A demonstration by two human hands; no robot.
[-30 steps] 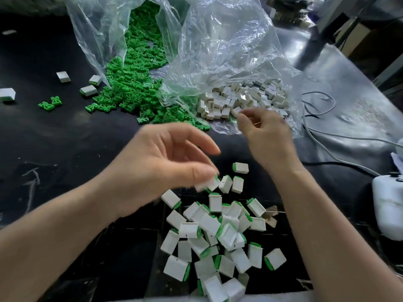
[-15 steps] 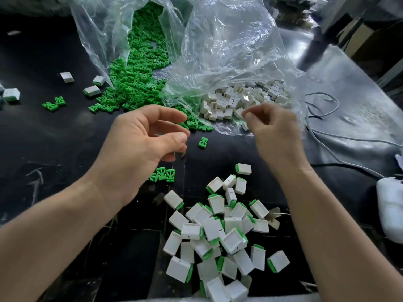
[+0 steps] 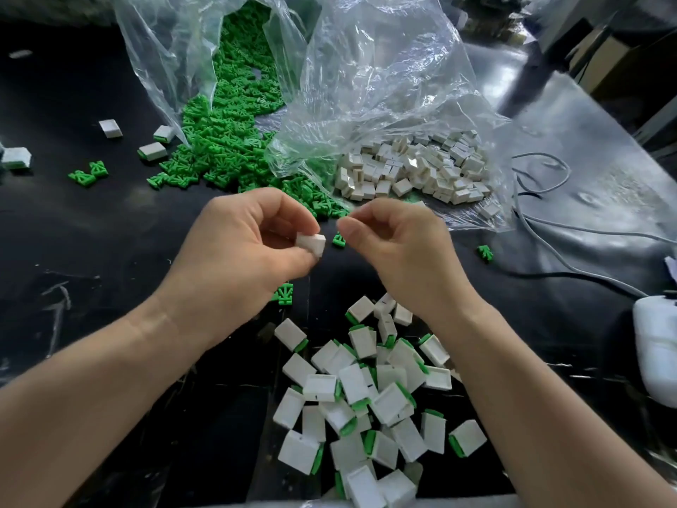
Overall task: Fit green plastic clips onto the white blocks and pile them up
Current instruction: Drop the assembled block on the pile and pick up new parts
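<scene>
A dark surface [image 3: 91,251] is seen from above. At about ten o'clock, a few assembled blocks [image 3: 152,151] and two loose green clips [image 3: 88,174] lie apart from the rest. At eleven to twelve o'clock a clear plastic bag [image 3: 176,67] spills a heap of green clips [image 3: 227,141]; individual clips in the heap are hard to tell apart.

Near the centre, a white block [image 3: 311,244] is pinched between thumb and fingers of the left hand [image 3: 249,251], its long axis lying roughly from nine to three o'clock and its free end pointing toward three o'clock; the near end is hidden by the fingers. Just beside it at three o'clock, the right hand [image 3: 399,251] is closed to a narrow pinch; whether anything is held in it cannot be told. A single clip [image 3: 339,239] lies on the surface between the hands.

At one o'clock a second clear bag [image 3: 384,86] covers a heap of bare white blocks [image 3: 414,170]. At six o'clock lies the pile of clipped blocks [image 3: 366,397], pointing every way, cut off at the bottom edge. At three o'clock grey cables [image 3: 571,229] run toward a white object [image 3: 655,353] cut off by the edge.
</scene>
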